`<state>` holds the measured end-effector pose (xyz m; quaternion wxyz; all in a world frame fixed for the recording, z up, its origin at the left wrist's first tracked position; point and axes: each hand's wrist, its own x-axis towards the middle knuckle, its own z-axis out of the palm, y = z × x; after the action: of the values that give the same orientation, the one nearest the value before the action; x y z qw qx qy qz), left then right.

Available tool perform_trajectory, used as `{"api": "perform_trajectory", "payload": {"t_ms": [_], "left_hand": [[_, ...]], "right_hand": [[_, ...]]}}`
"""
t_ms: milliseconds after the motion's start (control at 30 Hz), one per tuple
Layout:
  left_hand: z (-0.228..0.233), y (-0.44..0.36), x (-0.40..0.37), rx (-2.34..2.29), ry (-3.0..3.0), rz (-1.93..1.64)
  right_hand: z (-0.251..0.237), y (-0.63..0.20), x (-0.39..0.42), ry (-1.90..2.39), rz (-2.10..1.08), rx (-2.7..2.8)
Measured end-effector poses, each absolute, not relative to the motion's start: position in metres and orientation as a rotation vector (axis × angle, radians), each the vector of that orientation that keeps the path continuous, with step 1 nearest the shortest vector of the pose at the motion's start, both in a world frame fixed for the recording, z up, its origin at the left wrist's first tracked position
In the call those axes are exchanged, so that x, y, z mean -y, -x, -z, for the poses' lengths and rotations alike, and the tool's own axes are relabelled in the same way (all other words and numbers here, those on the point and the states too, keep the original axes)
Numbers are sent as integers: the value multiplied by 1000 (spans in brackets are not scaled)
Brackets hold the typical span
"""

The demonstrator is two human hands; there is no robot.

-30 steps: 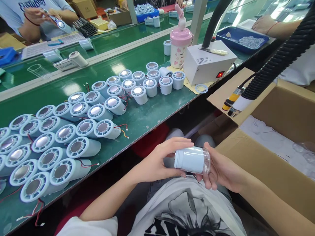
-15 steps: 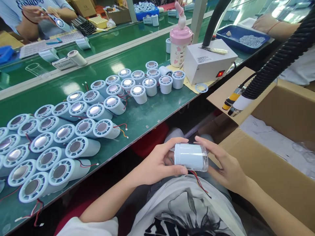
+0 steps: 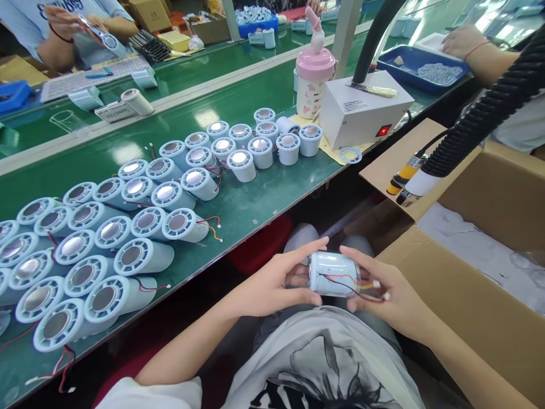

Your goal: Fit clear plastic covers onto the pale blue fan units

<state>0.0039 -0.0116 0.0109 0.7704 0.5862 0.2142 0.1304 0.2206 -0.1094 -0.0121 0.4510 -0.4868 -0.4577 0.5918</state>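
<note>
Above my lap, a light-blue cylinder with a glossy clear cover lies sideways between my two hands. My left hand grips its left end, thumb on the near side and fingers around the far side. At the other end, my right hand holds the clear cover with thumb and fingers. Thin red, black and yellow wires run along the cylinder's upper face, their small connectors by my right hand. To the left, several similar cylinders lie or stand in rows on the green bench, silver discs showing.
A pink-lidded bottle and white box with a lit red switch stand on the bench. An open carton sits right, below a black corrugated hose. Co-workers' hands show across the bench and at right.
The cylinder has been turned between my hands, so its wires, which hung below before, now lie across the side facing me. It has shifted slightly right.
</note>
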Motion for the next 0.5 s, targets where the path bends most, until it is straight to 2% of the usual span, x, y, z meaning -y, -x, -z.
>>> {"api": "perform_trajectory", "payload": {"t_ms": [100,333,500], "left_hand": [[-10,-4,11,-474,-1214,-239],[0,-5,9,-519,-1165,-257],[5,-5,2,-676,-1235,-335]], "right_hand": [[9,-223,111,1261,-1426,1188],[19,-224,104,1258,-1689,969],[44,-193,74,1337,-1631,1018]]}}
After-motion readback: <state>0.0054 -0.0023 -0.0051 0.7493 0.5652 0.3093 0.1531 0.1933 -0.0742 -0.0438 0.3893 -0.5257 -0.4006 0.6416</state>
